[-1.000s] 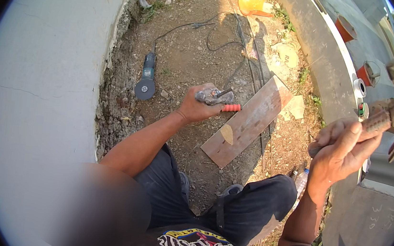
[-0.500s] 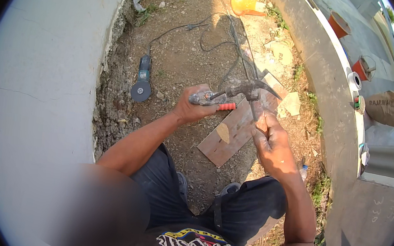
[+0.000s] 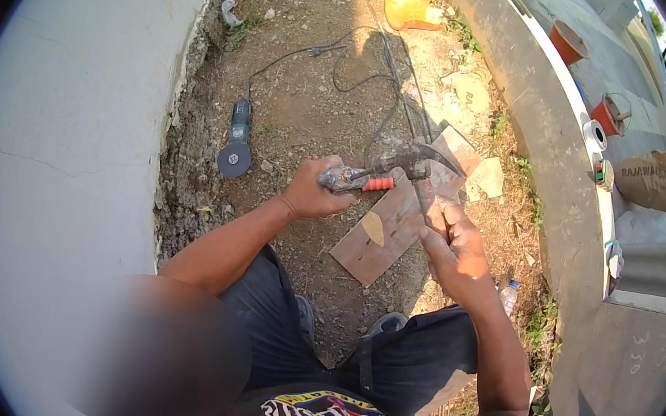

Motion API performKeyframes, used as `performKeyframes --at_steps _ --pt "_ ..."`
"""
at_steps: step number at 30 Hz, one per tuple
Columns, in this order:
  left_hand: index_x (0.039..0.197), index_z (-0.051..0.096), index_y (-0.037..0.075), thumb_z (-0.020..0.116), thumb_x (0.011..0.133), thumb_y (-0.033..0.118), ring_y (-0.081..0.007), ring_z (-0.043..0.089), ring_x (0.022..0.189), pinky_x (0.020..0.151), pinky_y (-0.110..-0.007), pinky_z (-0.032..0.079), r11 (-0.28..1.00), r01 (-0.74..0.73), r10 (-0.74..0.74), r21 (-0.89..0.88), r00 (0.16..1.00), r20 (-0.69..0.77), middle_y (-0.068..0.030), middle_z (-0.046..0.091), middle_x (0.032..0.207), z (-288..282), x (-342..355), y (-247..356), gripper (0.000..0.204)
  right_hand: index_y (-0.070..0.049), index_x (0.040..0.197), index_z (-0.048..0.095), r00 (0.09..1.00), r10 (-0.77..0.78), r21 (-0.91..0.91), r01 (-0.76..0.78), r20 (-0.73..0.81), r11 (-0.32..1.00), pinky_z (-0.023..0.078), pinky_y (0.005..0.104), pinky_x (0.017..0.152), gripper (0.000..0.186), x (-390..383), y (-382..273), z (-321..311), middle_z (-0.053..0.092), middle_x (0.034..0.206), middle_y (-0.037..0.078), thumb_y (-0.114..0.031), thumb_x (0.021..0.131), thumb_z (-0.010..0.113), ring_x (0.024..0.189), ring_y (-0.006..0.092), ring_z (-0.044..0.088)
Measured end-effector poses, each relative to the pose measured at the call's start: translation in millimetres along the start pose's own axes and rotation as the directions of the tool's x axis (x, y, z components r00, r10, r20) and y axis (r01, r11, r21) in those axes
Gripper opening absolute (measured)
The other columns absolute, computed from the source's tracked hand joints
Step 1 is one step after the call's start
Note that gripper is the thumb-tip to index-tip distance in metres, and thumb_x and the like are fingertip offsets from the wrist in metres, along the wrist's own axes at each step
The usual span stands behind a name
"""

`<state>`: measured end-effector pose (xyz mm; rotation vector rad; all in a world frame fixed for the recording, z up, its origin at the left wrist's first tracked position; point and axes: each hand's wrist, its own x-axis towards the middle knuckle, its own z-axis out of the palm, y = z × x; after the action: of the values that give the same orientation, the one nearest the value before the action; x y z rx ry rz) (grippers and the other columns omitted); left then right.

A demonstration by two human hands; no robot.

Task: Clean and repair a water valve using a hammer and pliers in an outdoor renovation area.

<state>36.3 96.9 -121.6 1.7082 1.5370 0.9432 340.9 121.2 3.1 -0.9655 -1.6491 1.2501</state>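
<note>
My right hand (image 3: 462,258) is closed round the handle of a dusty claw hammer (image 3: 412,161), its curved claw pointing to the right. My left hand (image 3: 314,190) is closed on a dusty grey metal tool with a red ribbed grip (image 3: 378,183), whose exact kind I cannot make out. The hammer's head is just above and right of that grip; whether they touch is unclear. Below both hands a brownish board (image 3: 377,249) lies on the dirt, with a small tan chip (image 3: 373,228) on it.
An angle grinder (image 3: 237,137) with its cord lies on the ground to the left, near the white wall (image 3: 72,140). Orange broken pieces (image 3: 407,9) lie far ahead. On the right runs a low wall (image 3: 516,89); a plastic bottle (image 3: 508,298) stands near its foot.
The hammer and my right hand have dropped slightly and shifted left. My left hand has turned and moved slightly left and down, with the red grip now tilted up to the right.
</note>
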Motion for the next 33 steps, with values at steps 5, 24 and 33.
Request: performKeyframes --at_steps 5,24,33 --pt "0.089 0.064 0.005 0.086 0.073 0.018 -0.0106 0.061 0.071 0.067 -0.031 0.051 0.996 0.041 -0.053 -0.081 0.987 -0.151 -0.0033 0.066 0.078 -11 5 14 0.030 -0.002 0.141 0.047 0.897 -0.094 0.085 0.144 -0.431 0.986 0.035 0.0212 0.047 0.039 43 -94 -28 0.046 0.075 0.000 -0.018 0.107 0.055 0.055 0.0055 0.043" --pt "0.102 0.057 0.012 0.053 0.102 0.061 -0.0155 0.060 0.064 0.058 -0.034 0.052 0.276 0.405 -0.439 -0.872 0.860 0.260 -0.0058 0.061 0.076 -1 21 10 0.049 -0.001 0.120 0.055 0.930 0.356 0.193 -0.334 -0.094 0.923 0.033 0.0204 0.047 0.022 4 24 3 0.055 0.080 -0.003 -0.008 0.101 0.064 0.055 0.0023 0.043" --pt "0.129 0.054 0.002 0.059 0.105 0.042 -0.0228 0.067 0.103 0.090 -0.040 0.056 0.256 0.353 -0.361 -0.900 0.898 0.250 -0.0126 0.064 0.109 22 27 3 0.047 0.000 0.130 0.056 0.980 0.105 -0.041 -0.113 -0.169 0.993 0.042 0.0217 0.058 0.034 9 53 -3 0.056 0.086 -0.003 -0.015 0.102 0.066 0.066 0.0047 0.051"
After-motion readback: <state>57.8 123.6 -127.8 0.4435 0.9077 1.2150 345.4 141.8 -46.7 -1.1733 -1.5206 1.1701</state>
